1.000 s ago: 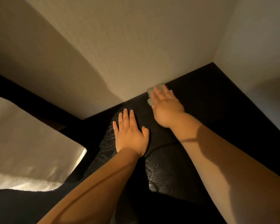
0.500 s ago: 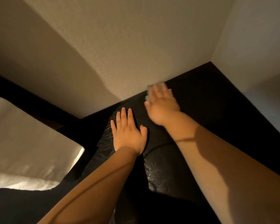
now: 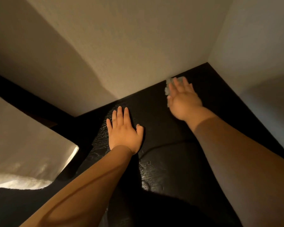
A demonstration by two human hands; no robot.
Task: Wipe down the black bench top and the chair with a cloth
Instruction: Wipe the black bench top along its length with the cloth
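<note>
The black bench top [image 3: 162, 161] fills the lower middle of the head view and runs into a wall corner at the upper right. My left hand [image 3: 124, 131] lies flat on it with straight fingers, holding nothing. My right hand [image 3: 183, 99] presses a small pale cloth [image 3: 168, 86] flat against the bench top, close to the back wall. Only the cloth's left and far edges show past my fingers. No chair can be made out.
A pale wall [image 3: 138, 46] borders the bench top at the back and another wall [image 3: 261, 54] on the right. A white fabric-covered object [image 3: 23, 153] sits at the lower left, beside the bench's left edge.
My right hand has slid the cloth to the right along the back wall, toward the corner. My left hand has stayed flat in place.
</note>
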